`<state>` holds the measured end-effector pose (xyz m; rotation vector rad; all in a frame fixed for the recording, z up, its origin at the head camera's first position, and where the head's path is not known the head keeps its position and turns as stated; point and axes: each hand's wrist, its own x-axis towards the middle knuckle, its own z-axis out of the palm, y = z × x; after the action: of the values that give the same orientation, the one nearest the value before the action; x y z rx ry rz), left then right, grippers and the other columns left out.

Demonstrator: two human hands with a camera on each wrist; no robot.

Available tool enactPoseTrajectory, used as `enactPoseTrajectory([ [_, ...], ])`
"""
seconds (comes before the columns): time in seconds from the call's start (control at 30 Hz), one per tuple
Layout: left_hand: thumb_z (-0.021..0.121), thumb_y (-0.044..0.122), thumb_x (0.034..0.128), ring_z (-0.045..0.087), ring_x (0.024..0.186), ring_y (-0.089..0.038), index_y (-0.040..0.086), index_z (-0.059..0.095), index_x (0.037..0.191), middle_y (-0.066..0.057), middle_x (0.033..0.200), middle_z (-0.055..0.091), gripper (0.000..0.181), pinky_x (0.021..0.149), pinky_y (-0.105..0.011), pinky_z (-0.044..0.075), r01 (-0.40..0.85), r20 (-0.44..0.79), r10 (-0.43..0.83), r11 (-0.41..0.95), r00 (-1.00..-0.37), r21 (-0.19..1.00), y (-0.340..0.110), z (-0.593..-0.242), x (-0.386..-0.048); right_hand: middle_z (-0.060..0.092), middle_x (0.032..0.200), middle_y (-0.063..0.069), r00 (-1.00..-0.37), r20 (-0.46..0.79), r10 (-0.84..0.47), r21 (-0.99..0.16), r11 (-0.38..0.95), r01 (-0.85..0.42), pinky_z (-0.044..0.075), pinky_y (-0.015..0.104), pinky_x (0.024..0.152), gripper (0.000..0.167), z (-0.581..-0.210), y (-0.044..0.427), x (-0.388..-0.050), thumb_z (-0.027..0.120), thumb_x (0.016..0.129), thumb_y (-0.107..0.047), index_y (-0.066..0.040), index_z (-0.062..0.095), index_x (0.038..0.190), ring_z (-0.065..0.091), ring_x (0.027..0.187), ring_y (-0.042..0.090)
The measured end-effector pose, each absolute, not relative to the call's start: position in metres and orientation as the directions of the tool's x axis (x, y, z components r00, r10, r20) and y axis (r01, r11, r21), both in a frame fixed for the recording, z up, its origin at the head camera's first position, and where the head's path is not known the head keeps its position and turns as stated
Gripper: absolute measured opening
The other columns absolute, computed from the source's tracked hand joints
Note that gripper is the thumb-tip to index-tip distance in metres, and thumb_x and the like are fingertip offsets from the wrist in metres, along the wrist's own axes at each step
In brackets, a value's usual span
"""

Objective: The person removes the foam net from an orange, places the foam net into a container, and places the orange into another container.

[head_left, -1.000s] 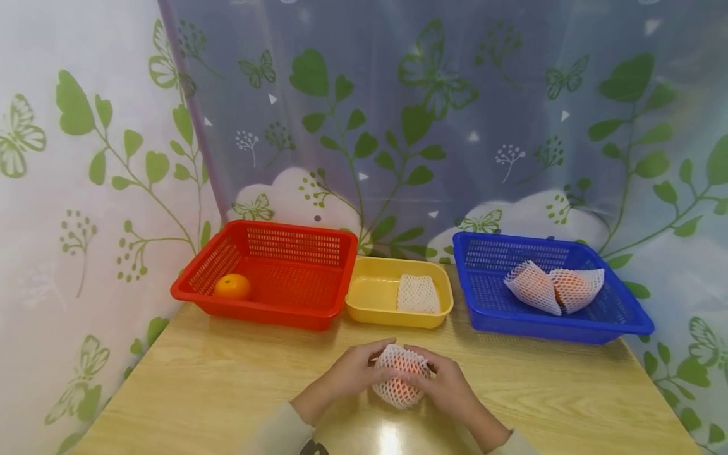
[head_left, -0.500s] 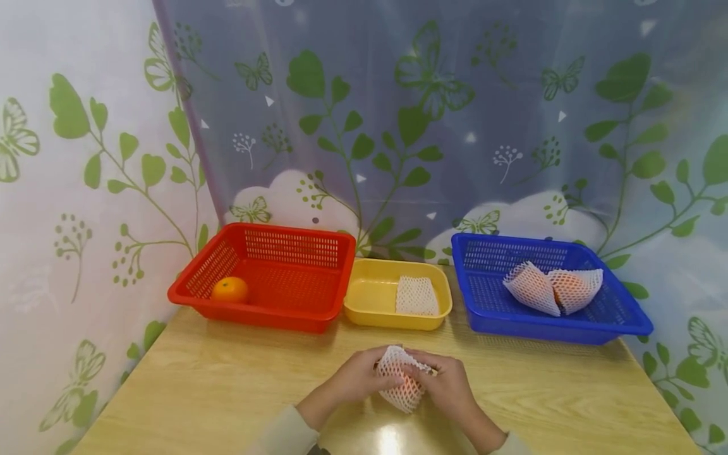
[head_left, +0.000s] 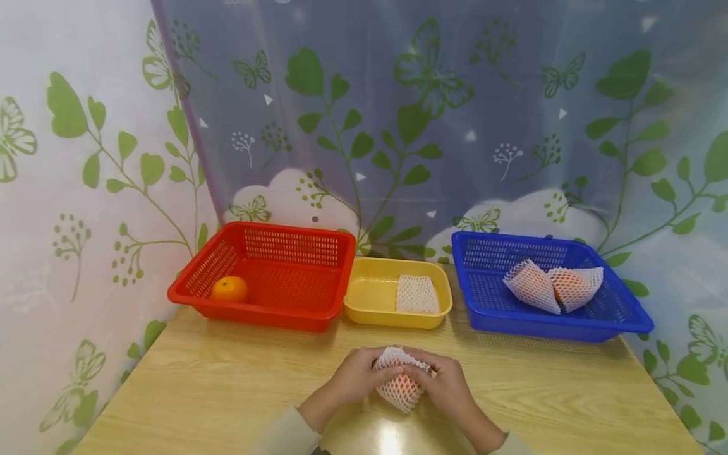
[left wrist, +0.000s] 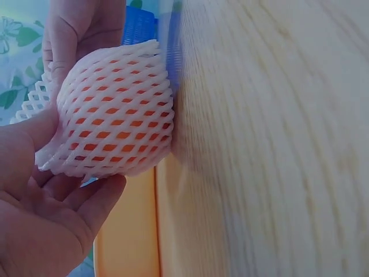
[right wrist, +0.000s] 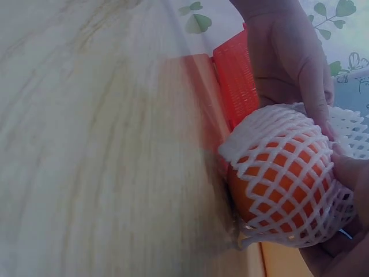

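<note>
An orange in a white foam net sleeve [head_left: 405,388] is held between both hands, low over the front of the wooden table. My left hand [head_left: 357,375] grips the net from the left, its thumb on the near side. From the right, my right hand [head_left: 446,382] pinches the net's upper edge with its thumb. In the right wrist view some bare skin of the orange [right wrist: 238,193] shows below the net's edge. The left wrist view has the net stretched over the orange's near side, with loose netting [left wrist: 36,103] sticking out behind the fingers.
A red basket [head_left: 296,316] at the left holds a bare orange [head_left: 230,289]. The yellow tray [head_left: 364,316] in the middle has a flat foam net [head_left: 416,294] in it. Two netted fruits [head_left: 533,287] lie in the blue basket [head_left: 546,327] at the right.
The netted orange has turned a little in the hands and now tilts. Its net's upper edge is drawn toward the right thumb. The baskets and tray stay put.
</note>
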<state>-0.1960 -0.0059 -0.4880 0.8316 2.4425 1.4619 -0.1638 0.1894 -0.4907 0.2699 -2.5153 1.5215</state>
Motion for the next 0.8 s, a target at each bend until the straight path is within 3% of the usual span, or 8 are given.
enactPoseTrajectory([
  [0.07, 0.063, 0.036, 0.0936, 0.061, 0.088, -0.001, 0.014, 0.070, 0.117, 0.007, 0.102, 0.071, 0.032, 0.079, -0.022, 0.052, 0.375, 0.140, 0.526, 0.370, -0.839, 0.850, -0.005, -0.489, -0.196, 0.072, 0.109, 0.002, -0.964, 0.259, -0.051, -0.854, 0.453, -0.254, 0.051, 0.022, 0.073, 0.033, -0.492, 0.189, -0.163, 0.077, 0.083, -0.019, -0.012, 0.072, 0.114, 0.059, 0.084, 0.004],
  [0.2, 0.069, 0.028, 0.0909, 0.060, 0.077, -0.001, 0.011, 0.075, 0.107, 0.004, 0.093, 0.073, 0.024, 0.070, -0.020, 0.052, 0.377, 0.164, 0.468, 0.406, -0.868, 0.832, -0.004, -0.489, -0.197, 0.064, 0.126, 0.005, -0.977, 0.206, -0.053, -0.892, 0.401, -0.209, 0.051, 0.025, 0.086, 0.048, -0.500, 0.189, -0.163, 0.070, 0.090, -0.023, -0.007, 0.058, 0.134, 0.060, 0.103, 0.013],
  [0.3, 0.073, 0.019, 0.0873, 0.065, 0.079, -0.004, 0.007, 0.077, 0.102, -0.001, 0.093, 0.074, 0.019, 0.069, -0.021, 0.054, 0.373, 0.181, 0.414, 0.449, -0.892, 0.812, -0.002, -0.488, -0.196, 0.060, 0.133, 0.006, -0.986, 0.147, -0.084, -0.917, 0.362, -0.168, 0.045, 0.028, 0.099, 0.051, -0.504, 0.190, -0.163, 0.068, 0.092, -0.023, -0.006, 0.054, 0.137, 0.054, 0.121, 0.020],
  [0.5, 0.075, 0.009, 0.0837, 0.070, 0.092, -0.016, 0.004, 0.076, 0.103, -0.006, 0.098, 0.074, 0.020, 0.076, -0.029, 0.057, 0.376, 0.207, 0.362, 0.494, -0.909, 0.784, 0.000, -0.488, -0.194, 0.061, 0.131, 0.007, -0.981, 0.113, -0.157, -0.928, 0.336, -0.160, 0.043, 0.028, 0.102, 0.048, -0.501, 0.191, -0.163, 0.071, 0.089, -0.024, -0.003, 0.059, 0.131, 0.054, 0.122, 0.021],
  [0.67, 0.073, 0.016, 0.0868, 0.065, 0.076, -0.005, 0.005, 0.077, 0.099, -0.002, 0.088, 0.075, 0.017, 0.067, -0.022, 0.054, 0.378, 0.202, 0.392, 0.448, -0.897, 0.810, -0.002, -0.489, -0.195, 0.061, 0.131, 0.010, -0.978, 0.093, -0.187, -0.933, 0.326, -0.152, 0.042, 0.028, 0.102, 0.049, -0.499, 0.194, -0.163, 0.071, 0.089, -0.022, -0.002, 0.058, 0.131, 0.053, 0.122, 0.021],
  [0.8, 0.071, 0.020, 0.0891, 0.057, 0.066, 0.000, 0.006, 0.076, 0.095, 0.002, 0.081, 0.072, 0.016, 0.061, -0.019, 0.051, 0.370, 0.176, 0.450, 0.391, -0.876, 0.843, -0.005, -0.489, -0.195, 0.059, 0.133, 0.011, -0.974, 0.089, -0.208, -0.936, 0.317, -0.154, 0.046, 0.024, 0.096, 0.049, -0.500, 0.195, -0.164, 0.071, 0.090, -0.023, -0.002, 0.058, 0.132, 0.054, 0.121, 0.024],
])
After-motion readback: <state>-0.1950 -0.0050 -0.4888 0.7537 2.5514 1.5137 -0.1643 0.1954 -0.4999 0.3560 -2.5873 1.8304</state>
